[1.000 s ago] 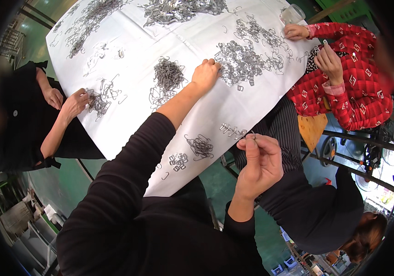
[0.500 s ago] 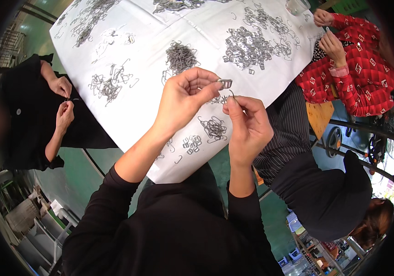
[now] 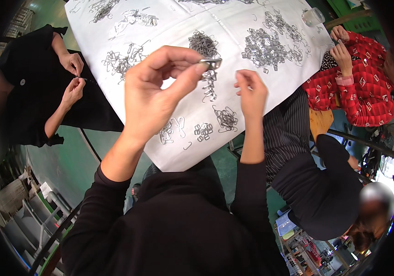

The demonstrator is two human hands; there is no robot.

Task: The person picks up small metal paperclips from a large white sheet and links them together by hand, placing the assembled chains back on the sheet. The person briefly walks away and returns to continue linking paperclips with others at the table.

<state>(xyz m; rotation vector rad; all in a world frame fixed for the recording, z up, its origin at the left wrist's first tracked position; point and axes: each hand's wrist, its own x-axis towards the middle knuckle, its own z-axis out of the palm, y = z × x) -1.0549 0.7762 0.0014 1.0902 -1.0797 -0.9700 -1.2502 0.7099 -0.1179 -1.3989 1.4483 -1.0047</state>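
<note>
My left hand (image 3: 160, 87) pinches a small slotted metal buckle (image 3: 213, 63) between thumb and fingertips, raised over the white-covered table (image 3: 178, 154). To the right, my right hand (image 3: 252, 94) hovers apart from it, slightly blurred, its fingers loosely bent and nothing visible in them. Beneath the held buckle lies a line of small metal pieces (image 3: 209, 89), partly hidden. Nearer me are a small heap of wire hooks (image 3: 225, 118), a cluster of buckles (image 3: 203, 132) and some loose hooks (image 3: 171, 131).
A dense pile of wire hooks (image 3: 203, 43) and a large heap of buckles (image 3: 263, 48) lie farther off. More hooks (image 3: 121, 60) are at left. A clear cup (image 3: 313, 17) stands far right. Several people sit around the table; hands (image 3: 73, 76) work at left, others (image 3: 341, 53) at right.
My right hand has parted from the left and moved right; the thin hook it pinched no longer shows in it. The left hand, still pinching the buckle, looks larger and farther left.
</note>
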